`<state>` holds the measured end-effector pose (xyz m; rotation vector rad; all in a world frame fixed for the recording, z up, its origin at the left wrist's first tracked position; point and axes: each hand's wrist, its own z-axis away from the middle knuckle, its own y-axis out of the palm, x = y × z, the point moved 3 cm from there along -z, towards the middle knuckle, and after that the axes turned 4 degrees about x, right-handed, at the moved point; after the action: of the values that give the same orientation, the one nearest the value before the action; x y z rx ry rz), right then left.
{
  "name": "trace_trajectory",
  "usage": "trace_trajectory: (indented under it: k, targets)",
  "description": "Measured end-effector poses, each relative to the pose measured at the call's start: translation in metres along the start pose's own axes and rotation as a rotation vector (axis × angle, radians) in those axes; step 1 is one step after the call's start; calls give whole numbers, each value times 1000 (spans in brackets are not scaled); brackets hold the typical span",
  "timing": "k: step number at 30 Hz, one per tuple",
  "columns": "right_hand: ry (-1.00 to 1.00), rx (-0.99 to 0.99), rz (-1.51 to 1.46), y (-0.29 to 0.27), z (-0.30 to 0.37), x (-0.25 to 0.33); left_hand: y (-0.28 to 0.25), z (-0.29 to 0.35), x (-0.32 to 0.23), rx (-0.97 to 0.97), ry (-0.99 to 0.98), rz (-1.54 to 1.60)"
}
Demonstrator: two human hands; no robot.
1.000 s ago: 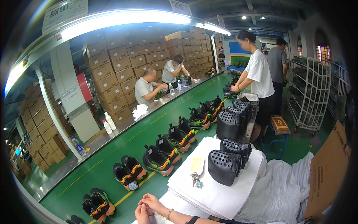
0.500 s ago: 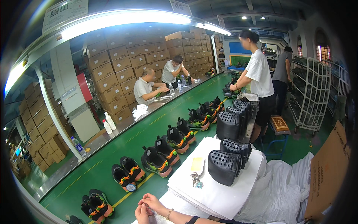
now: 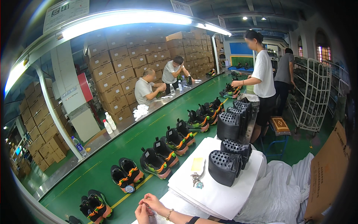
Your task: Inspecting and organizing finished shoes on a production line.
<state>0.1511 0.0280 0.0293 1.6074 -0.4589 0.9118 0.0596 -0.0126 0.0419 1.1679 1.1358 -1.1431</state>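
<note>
My left hand (image 3: 141, 214) and my right hand (image 3: 153, 202) are close together at the lower middle, over the near edge of the green conveyor belt (image 3: 152, 124). Both have bent, closed fingers pinched near each other. Between them there may be something small and clear, too fine to name. Just beyond them stand black shoes with orange and green trim, among them a pair (image 3: 127, 174) with a round white tag and a larger pair (image 3: 160, 158). To the right, white sheets (image 3: 190, 188) lie in a stack carrying keys (image 3: 196, 182) and black perforated shoe-shaped blocks (image 3: 225, 167).
More black blocks (image 3: 230, 125) stand farther along the right side. A co-worker (image 3: 264, 71) handles shoes across from them; two people (image 3: 145, 89) sit or lean at the far bench. White bottles (image 3: 107, 126), a cardboard sheet (image 3: 328, 168), white cloth (image 3: 278, 186) and a wire rack (image 3: 309, 95) surround the belt.
The shoes on the belt have shifted slightly toward the lower left. The co-worker on the right has straightened, with an arm held out over the shoes. My hands have barely moved.
</note>
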Motion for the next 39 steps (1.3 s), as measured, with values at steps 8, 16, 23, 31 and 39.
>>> trace_trajectory:
  k: [8, 16, 23, 31, 39]
  targets:
    - [13, 44, 15, 2, 3, 3, -2, 1, 1, -3, 1, 25]
    - [10, 37, 9, 2, 2, 2, 0, 2, -2, 11, 14, 20]
    - [24, 47, 12, 2, 3, 2, 0, 4, -5, 4, 4, -2]
    - [-28, 9, 47, -3, 4, 5, 5, 7, -11, -77, 20, 87]
    - [-219, 109, 96, 32, 80, 108, 2, 10, -20, -177, 91, 107]
